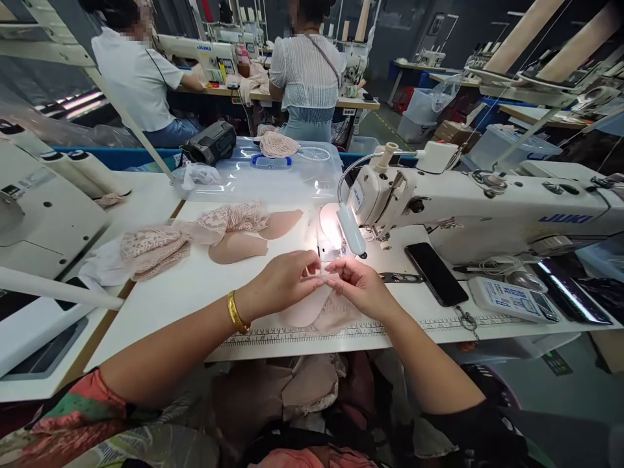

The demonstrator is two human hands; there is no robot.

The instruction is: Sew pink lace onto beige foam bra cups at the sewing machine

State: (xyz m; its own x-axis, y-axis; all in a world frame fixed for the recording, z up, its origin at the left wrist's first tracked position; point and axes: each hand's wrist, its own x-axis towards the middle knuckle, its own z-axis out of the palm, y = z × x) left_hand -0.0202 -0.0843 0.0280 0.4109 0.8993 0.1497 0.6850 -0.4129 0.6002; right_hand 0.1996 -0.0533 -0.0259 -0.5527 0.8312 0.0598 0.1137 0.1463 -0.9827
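Both of my hands meet at the front of the sewing machine [468,201], thumbs and fingertips pinched together. Between them runs the edge of a pale pink fabric piece [305,311], which hangs down over the table edge ruler. My left hand [280,279], below a gold bangle, grips that edge from the left. From the right, my right hand [363,286] pinches it close by. A lace part [338,313] lies under my right hand. The machine's lamp [351,231] lights the spot just beyond my fingers. Fingertip detail is small.
Beige cup-shaped pieces [238,247] and bunched lace fabric [156,247] lie to the left. On the right are a black phone [436,273], thread snips [400,277] and a white calculator-like device [511,299]. A clear plastic bin [312,175] stands behind. Two people sit at machines beyond.
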